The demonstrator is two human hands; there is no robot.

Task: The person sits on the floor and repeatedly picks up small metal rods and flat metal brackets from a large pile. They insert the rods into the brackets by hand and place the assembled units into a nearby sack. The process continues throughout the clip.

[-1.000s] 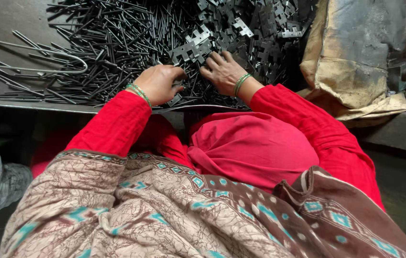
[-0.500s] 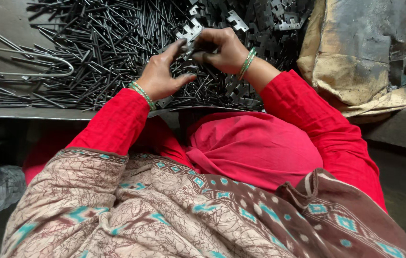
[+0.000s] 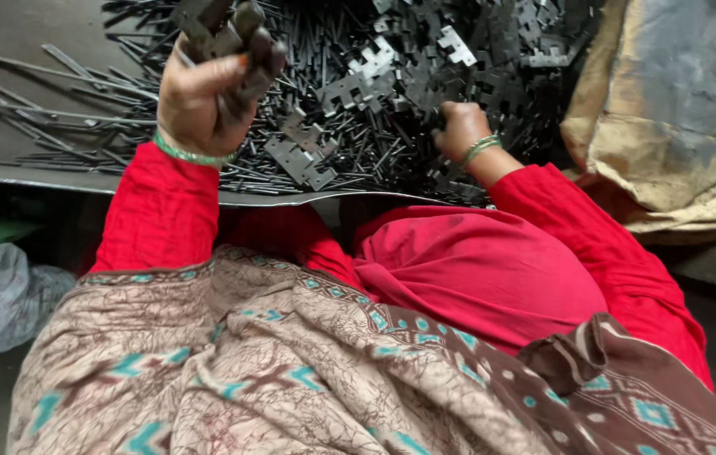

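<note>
your left hand (image 3: 206,88) has lifted off the heap, its grip now clamped on a flat, notched dark metal plate (image 3: 206,25) held above the desk (image 3: 80,173). your right hand (image 3: 459,128) has dropped into the pile of stamped plates (image 3: 425,72), fingers curled shut among them; thin rods (image 3: 54,118) lie left.

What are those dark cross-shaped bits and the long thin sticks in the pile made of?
The cross-shaped plates look like flat stamped metal, probably steel: dull grey, thin, with sharp cut edges and a faint sheen. The thin rods seem metal too, dark and straight. The left hand holds some plates in its grip; its fingers look blackened, perhaps by oil or grime.
</note>
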